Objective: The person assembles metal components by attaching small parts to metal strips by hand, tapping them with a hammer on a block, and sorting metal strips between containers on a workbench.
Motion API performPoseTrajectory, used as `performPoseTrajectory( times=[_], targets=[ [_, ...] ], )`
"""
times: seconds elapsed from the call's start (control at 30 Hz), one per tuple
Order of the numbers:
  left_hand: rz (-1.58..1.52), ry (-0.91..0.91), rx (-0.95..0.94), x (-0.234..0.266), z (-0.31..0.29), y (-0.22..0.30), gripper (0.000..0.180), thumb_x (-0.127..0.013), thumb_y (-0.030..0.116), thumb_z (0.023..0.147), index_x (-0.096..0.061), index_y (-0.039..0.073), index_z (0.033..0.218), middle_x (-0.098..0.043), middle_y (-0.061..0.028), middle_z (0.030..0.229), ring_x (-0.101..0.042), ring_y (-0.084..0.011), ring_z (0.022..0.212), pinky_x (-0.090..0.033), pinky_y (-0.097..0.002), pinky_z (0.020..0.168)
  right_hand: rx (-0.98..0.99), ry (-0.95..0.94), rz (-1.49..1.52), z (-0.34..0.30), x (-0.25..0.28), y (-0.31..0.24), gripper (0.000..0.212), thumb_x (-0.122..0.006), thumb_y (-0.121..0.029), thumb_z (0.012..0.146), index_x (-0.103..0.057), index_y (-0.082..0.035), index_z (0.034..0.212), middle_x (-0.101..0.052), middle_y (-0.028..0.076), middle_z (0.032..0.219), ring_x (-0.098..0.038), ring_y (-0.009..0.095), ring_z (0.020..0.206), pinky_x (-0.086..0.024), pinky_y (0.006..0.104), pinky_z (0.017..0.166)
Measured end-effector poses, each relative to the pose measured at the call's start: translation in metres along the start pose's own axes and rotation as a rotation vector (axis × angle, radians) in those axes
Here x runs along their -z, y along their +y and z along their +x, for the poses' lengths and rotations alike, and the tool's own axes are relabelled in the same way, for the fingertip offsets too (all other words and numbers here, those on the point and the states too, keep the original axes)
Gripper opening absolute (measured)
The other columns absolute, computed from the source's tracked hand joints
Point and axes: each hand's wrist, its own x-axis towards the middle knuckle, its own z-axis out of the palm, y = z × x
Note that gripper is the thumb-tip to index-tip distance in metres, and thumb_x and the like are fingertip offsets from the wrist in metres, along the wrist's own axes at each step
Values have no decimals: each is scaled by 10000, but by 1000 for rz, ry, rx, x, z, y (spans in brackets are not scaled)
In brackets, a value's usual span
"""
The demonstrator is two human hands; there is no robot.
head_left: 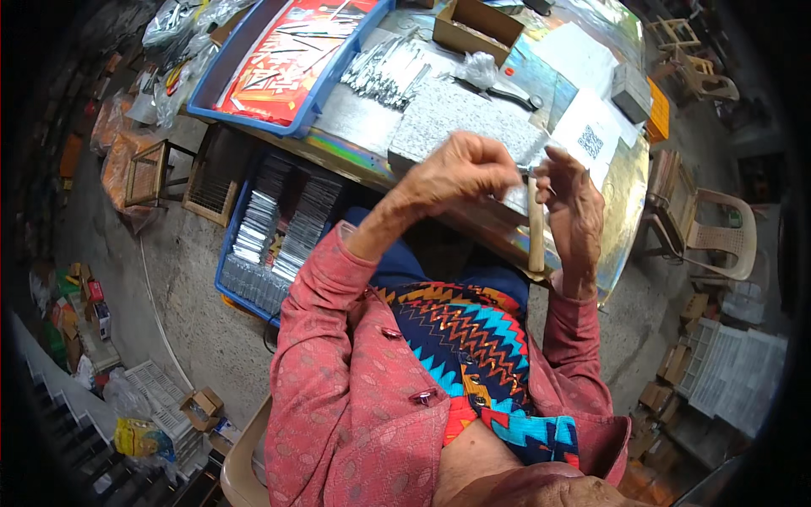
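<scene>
My left hand (473, 171) is raised over the front of the table with its fingers curled together in a pinch. Facing it, my right hand (574, 203) has bent fingers drawn in toward the thumb. Anything between the fingers of either hand is too small to make out. A hammer with a wooden handle (536, 226) lies between my hands, its handle toward me and its head partly hidden. Beyond my left hand sits a speckled grey stone block (456, 117). A heap of thin silvery metal pieces (384, 72) lies left of the block.
A blue tray (302, 121) with a red printed sheet and thin dark pieces stands at far left. Below, a blue crate (226, 275) holds stacked metal strips. Behind the block are a dark-handled tool (511, 95), an open cardboard box (473, 38), papers (577, 127) and a grey block (630, 93).
</scene>
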Motion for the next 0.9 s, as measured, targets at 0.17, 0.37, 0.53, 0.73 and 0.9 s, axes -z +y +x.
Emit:
performPoseTrajectory(
  times=[0.17, 0.37, 0.53, 0.73, 0.9],
  targets=[
    [561, 571, -257, 110, 39, -6, 171, -607, 174, 746, -623, 6, 719, -586, -55, 621, -538, -98, 571, -405, -233, 516, -87, 25, -261, -17, 32, -1, 313, -473, -166, 900, -488, 71, 1104, -559, 81, 855, -487, 77, 670, -392, 185, 570],
    [1310, 942, -56, 188, 82, -37, 156, -562, 116, 702, -618, -20, 752, -612, -247, 787, -614, -378, 783, -500, -439, 673, -104, 88, -326, -31, 58, 11, 257, -517, -134, 874, -528, 51, 1052, -571, 72, 793, -473, 58, 597, -390, 181, 522],
    [1415, 976, -7, 199, 88, -43, 161, -563, 136, 709, -613, -15, 728, -609, -229, 768, -609, -379, 728, -494, -441, 659, -118, 109, -361, -33, 57, 17, 235, -531, -131, 868, -546, 42, 1026, -573, 65, 765, -475, 53, 584, -387, 184, 498],
    [1208, 1108, -340, 211, 73, -18, 140, -535, 157, 732, -635, 70, 776, -613, -170, 744, -612, -330, 725, -480, -394, 642, -115, 145, -353, -29, 57, 22, 233, -540, -126, 863, -546, 45, 1021, -571, 68, 744, -476, 57, 576, -383, 182, 488],
    [1381, 1188, -64, 258, 40, 14, 129, -550, 124, 706, -618, 47, 784, -622, -197, 818, -609, -370, 785, -496, -435, 691, -91, 149, -332, -27, 61, 23, 231, -545, -120, 859, -547, 49, 1017, -567, 68, 734, -472, 58, 565, -380, 180, 480]
  ],
)
